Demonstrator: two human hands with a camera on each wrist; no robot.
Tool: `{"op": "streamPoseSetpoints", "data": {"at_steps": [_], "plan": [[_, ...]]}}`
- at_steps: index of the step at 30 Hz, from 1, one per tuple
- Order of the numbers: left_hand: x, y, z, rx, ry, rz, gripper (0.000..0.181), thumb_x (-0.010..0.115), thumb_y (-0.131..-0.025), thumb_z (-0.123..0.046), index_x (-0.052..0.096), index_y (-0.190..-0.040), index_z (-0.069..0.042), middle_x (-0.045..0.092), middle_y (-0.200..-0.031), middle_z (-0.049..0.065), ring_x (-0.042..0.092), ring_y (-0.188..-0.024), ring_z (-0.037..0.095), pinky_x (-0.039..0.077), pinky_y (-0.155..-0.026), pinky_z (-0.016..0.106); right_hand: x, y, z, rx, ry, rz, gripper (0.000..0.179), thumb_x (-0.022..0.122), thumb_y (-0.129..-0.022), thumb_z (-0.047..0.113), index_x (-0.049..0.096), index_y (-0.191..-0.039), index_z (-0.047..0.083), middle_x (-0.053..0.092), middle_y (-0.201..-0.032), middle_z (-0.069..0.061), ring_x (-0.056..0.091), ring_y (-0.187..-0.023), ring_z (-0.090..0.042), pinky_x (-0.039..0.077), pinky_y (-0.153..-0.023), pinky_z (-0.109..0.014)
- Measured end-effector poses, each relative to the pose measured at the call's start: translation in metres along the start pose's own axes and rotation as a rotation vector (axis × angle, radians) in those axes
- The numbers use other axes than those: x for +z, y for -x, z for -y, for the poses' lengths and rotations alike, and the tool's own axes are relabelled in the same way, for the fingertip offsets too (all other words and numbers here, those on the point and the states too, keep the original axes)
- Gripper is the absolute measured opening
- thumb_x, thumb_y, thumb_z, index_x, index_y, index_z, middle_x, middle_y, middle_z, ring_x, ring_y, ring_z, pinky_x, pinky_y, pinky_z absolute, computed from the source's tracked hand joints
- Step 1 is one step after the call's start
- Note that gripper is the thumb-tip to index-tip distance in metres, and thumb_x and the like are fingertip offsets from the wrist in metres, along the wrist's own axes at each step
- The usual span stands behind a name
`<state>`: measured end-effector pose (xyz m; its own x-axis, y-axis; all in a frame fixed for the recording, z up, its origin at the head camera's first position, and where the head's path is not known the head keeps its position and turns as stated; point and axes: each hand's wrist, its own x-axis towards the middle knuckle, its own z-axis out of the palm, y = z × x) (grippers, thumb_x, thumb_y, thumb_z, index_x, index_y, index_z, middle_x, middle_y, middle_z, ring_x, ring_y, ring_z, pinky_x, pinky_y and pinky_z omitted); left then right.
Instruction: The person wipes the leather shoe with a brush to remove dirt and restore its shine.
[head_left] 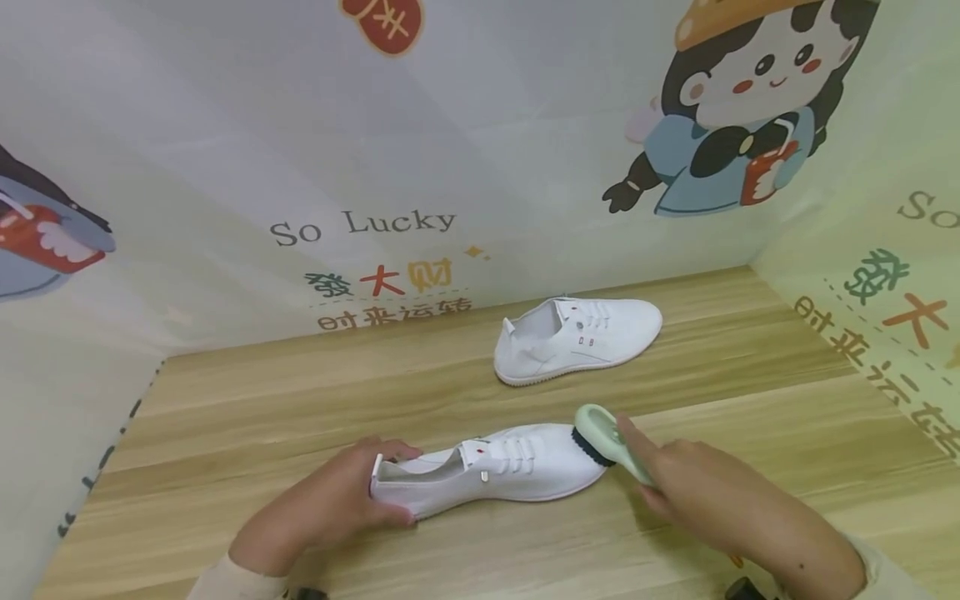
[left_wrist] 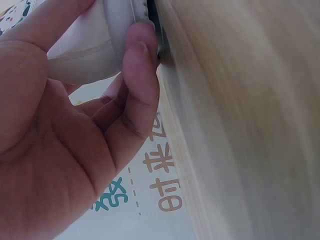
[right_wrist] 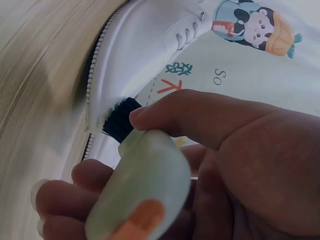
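Down on the bench (head_left: 225, 433) stood the near shoe (head_left: 525, 475), heel left and toe right, the left hand (head_left: 345, 492) around its heel, the brush (head_left: 609, 442) touching its toe, and the right hand (head_left: 682, 479) around that brush's handle! Behind it, over to the right, sat the far shoe (head_left: 615, 337), toe also rightward, just before the back wall (head_left: 525, 192)!

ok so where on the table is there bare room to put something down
The table is bare left of the left hand, up to the left wall, and right of the far shoe, beyond the right hand. It's crowded nearer the front, where the hands hold the near shoe and brush.
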<state>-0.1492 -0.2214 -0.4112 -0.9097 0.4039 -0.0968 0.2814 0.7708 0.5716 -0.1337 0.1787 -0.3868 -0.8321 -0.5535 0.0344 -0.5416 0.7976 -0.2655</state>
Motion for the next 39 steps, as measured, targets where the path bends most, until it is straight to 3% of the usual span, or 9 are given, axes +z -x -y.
{"op": "streamPoseSetpoints", "data": {"at_steps": [10, 15, 25, 39], "plan": [[0.0, -0.001, 0.0, 0.014, -0.011, 0.001, 0.061, 0.09, -0.071, -0.032, 0.066, -0.123, -0.012, 0.066, -0.124, 0.003, 0.059, -0.111, 0.019, 0.049, -0.097, 0.041, 0.001, -0.001, 0.008, -0.042, -0.045, 0.057, 0.076, 0.069, -0.094, 0.028, 0.031, -0.155, 0.002, 0.062, -0.074, 0.004, 0.05, -0.062, -0.002, 0.046, -0.055, -0.023], [0.0, -0.002, -0.001, 0.012, -0.007, -0.004, 0.061, 0.091, -0.07, -0.032, 0.066, -0.123, -0.012, 0.066, -0.125, 0.003, 0.059, -0.112, 0.019, 0.049, -0.098, 0.042, 0.003, -0.005, 0.011, -0.066, -0.046, 0.013, 0.077, 0.069, -0.094, 0.028, 0.03, -0.154, -0.001, 0.054, -0.069, 0.009, 0.045, -0.061, -0.001, 0.044, -0.056, -0.022], [0.002, -0.003, -0.001, -0.003, -0.004, -0.001, 0.061, 0.091, -0.071, -0.032, 0.066, -0.124, -0.013, 0.065, -0.126, 0.005, 0.058, -0.113, 0.019, 0.048, -0.098, 0.045, 0.005, -0.006, 0.008, 0.041, -0.042, 0.002, 0.079, 0.071, -0.092, 0.028, 0.031, -0.154, -0.001, 0.052, -0.066, 0.008, 0.042, -0.055, -0.002, 0.04, -0.05, -0.019], [0.0, -0.001, -0.002, -0.031, 0.006, 0.009, 0.064, 0.091, -0.07, -0.033, 0.066, -0.124, -0.013, 0.065, -0.126, 0.006, 0.058, -0.11, 0.02, 0.049, -0.097, 0.045, 0.003, -0.003, 0.004, 0.035, -0.002, -0.007, 0.076, 0.069, -0.093, 0.017, 0.029, -0.152, -0.007, 0.052, -0.063, 0.005, 0.041, -0.052, -0.003, 0.039, -0.047, -0.019]]}}
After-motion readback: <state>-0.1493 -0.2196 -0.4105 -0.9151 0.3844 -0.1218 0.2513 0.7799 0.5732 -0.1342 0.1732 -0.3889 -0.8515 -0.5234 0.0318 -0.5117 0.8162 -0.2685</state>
